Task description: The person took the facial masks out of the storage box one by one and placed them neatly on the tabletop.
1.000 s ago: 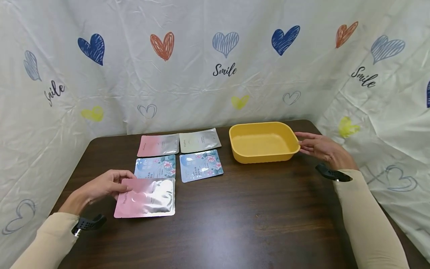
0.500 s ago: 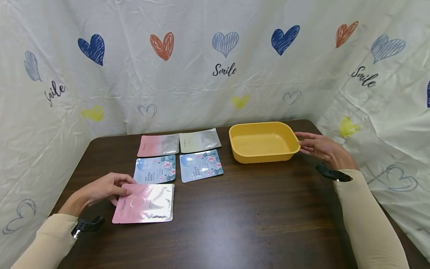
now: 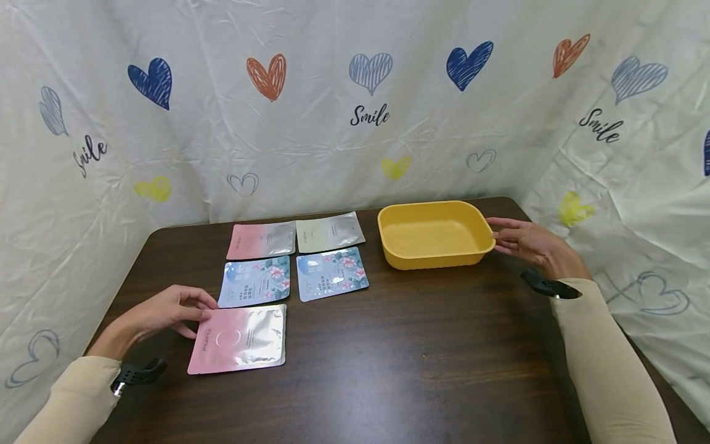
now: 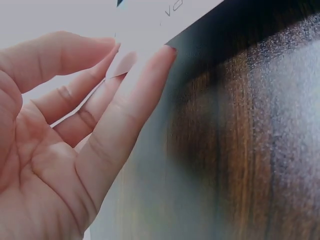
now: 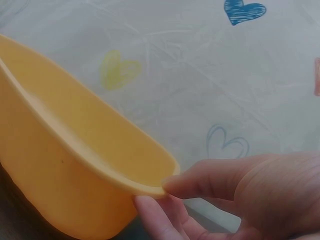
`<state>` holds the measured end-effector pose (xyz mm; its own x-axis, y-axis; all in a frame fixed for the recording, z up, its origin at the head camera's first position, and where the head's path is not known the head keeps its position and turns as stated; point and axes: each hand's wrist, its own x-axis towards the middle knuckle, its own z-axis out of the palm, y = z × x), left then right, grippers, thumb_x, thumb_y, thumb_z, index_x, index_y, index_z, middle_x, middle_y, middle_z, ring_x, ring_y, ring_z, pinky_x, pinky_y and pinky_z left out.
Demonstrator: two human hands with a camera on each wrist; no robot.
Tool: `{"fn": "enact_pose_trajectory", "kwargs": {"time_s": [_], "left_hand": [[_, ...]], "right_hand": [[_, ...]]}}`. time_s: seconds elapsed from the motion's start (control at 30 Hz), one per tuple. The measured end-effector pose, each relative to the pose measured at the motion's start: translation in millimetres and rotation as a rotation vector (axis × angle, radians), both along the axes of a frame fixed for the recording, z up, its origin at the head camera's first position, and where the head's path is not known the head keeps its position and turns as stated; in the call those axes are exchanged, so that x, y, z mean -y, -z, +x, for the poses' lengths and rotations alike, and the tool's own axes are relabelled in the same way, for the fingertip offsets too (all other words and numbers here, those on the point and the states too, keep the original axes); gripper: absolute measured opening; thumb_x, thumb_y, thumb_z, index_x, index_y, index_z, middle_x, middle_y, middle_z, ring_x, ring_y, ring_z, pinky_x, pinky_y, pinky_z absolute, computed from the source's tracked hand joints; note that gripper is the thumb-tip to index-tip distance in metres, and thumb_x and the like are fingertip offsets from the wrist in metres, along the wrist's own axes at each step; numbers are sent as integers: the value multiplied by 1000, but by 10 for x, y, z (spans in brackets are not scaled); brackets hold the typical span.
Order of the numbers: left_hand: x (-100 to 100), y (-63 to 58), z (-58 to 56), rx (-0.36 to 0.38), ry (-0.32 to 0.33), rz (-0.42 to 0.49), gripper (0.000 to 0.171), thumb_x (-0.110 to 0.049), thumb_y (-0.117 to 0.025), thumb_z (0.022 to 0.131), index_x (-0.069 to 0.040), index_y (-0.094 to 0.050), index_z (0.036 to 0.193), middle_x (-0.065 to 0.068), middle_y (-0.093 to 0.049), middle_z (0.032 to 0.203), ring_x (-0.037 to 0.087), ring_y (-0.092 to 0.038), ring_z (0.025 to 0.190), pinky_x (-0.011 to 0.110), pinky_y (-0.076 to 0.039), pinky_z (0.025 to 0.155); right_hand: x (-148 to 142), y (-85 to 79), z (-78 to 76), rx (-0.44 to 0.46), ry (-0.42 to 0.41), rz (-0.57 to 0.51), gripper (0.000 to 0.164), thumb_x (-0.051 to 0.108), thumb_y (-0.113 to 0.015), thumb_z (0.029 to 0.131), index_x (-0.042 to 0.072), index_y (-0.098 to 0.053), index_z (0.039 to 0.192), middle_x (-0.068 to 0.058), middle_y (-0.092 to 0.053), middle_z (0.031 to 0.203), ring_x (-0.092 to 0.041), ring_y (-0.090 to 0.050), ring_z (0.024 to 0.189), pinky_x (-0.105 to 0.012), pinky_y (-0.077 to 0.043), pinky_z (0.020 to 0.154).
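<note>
A pink-and-silver sheet mask packet (image 3: 238,339) lies front left on the dark wooden table (image 3: 377,364). My left hand (image 3: 161,313) is at its upper left corner, thumb tip right at the edge, fingers loosely bent. In the left wrist view, the fingertips (image 4: 162,60) frame the packet's pale corner (image 4: 130,55). At the back right stands a yellow basin (image 3: 435,262). My right hand (image 3: 535,246) pinches its right-hand rim, thumb on top and fingers against the outside, as the right wrist view shows.
Behind the pink packet lie two blue floral packets (image 3: 256,280), side by side. Farther back are a smaller pink-silver packet (image 3: 261,240) and a pale green-silver packet (image 3: 330,232). A white curtain (image 3: 310,154) printed with hearts encloses the table's back and sides.
The pink packet came forward from over the left blue packet, uncovering it, then settled slightly to the right. My left thumb slid off it leftward. The right hand and basin stayed put.
</note>
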<state>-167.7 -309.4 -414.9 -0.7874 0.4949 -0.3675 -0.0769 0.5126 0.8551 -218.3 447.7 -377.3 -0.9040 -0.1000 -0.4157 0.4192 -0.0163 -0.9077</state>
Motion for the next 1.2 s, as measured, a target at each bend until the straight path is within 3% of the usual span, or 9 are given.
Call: {"fn": "enact_pose_trajectory", "kwargs": {"time_s": [0.17,0.47,0.8,1.0,1.2], "left_hand": [[18,-26,-5,-4,5,1,30,-11,-67,96,9,-66,117,21,-69,108,26,-68,91,45,-63,73],[33,-51,-34,-40,6,-16,34,-13,-69,95,10,-63,120,21,-69,107,24,-69,90,43,-63,74],[-2,-102,-48,-107,-21,-51,34,-14,-69,95,7,-62,121,22,-68,108,27,-68,92,40,-62,76],[-26,-131,-60,-149,-62,-30,38,-18,-71,95,5,-61,124,21,-67,107,29,-68,92,41,-61,76],[-116,-127,-97,-221,-99,7,45,-20,-70,96,4,-56,132,24,-66,109,29,-68,94,42,-62,76]], "right_hand": [[5,3,-9,0,-16,18,59,7,-55,105,12,-32,159,4,-76,106,-14,-73,99,-31,-59,90],[11,-11,6,1,-13,-15,41,4,-55,104,18,-54,143,2,-76,105,-15,-73,97,-31,-60,87],[27,-21,-6,3,-25,30,63,6,-53,105,9,-24,161,4,-76,106,-14,-73,98,-30,-59,88],[14,-13,-17,0,-26,27,52,7,-54,105,14,-40,155,3,-76,108,-15,-73,100,-32,-58,92],[8,-8,-7,-9,-32,7,33,5,-54,105,24,-61,132,2,-76,106,-14,-73,97,-31,-59,91]]}}
